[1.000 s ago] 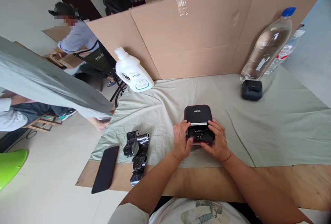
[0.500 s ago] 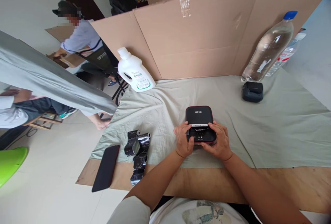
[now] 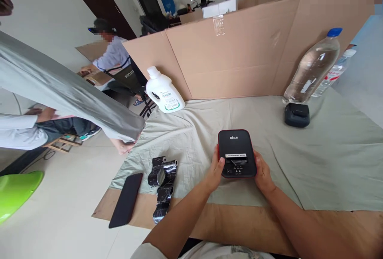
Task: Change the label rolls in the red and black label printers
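A black portable printer (image 3: pixel 235 144) with rounded corners and a red edge is between my hands, its top face turned up towards me. It bears a white logo, a white label strip, a slot and small buttons near the front. My left hand (image 3: pixel 216 171) grips its left side, thumb on the edge. On the right side, my right hand (image 3: pixel 263 171) is wrapped round the edge, with its fingers partly hidden. Left of the printer lie several small rolls in shiny black wrapping (image 3: pixel 164 189). Beside them rests a dark smartphone (image 3: pixel 126 200).
A white detergent bottle (image 3: pixel 166 91) stands at the back left before a cardboard panel (image 3: pixel 233 63). At the back right are a large clear bottle (image 3: pixel 312 67), a smaller water bottle (image 3: pixel 333 76) and a small black device (image 3: pixel 297 115). Other people (image 3: pixel 112 53) sit beyond the table's left side.
My hands have shifted from the printer's top and front to its two sides. The printer now shows more of its top face, tilted towards me. The camera view has shifted slightly.
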`<state>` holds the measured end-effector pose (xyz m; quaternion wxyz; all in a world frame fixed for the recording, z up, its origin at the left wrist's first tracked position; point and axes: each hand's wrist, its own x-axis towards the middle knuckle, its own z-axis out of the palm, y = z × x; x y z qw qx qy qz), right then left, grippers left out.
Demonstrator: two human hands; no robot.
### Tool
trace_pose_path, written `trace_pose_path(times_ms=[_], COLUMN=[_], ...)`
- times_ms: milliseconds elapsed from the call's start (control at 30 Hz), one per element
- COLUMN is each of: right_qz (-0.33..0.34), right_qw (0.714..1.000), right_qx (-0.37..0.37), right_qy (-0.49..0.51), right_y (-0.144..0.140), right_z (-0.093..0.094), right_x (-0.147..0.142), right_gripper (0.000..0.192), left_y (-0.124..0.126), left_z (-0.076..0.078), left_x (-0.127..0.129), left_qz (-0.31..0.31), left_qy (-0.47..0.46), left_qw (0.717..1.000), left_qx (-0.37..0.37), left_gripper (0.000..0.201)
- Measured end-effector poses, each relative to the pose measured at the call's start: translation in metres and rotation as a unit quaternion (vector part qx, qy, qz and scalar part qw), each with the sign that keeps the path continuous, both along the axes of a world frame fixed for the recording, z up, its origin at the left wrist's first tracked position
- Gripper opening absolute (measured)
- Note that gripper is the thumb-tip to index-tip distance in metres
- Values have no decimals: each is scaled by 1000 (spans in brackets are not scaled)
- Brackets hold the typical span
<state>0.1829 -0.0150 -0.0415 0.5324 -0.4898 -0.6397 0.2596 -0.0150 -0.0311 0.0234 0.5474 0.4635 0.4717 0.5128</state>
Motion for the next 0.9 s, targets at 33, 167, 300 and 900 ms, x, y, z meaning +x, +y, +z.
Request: trace_pose_path(times_ms=[33,167,300,900], right_qz=[13,99,123,113], right_qw=[1000,990,982,969], right_qx=[12,51,28,18], right_qy=[-12,-90,-144,-219], right_y=[-1,-3,-1,2], right_z=[1,6,6,13], right_x=[0,-4,-5,-11], right_gripper=[45,55,57,39], left_y=[0,17,65,213], left_z=[2,7,16,63], left_x=[0,-15,-61,-231], left_qz=[17,66,108,410], left_qy=[-11,-113,-149,247], left_qw=[1000,991,983,868], left_qx=[12,-1,-22,-137], left_gripper=[67,64,53,15])
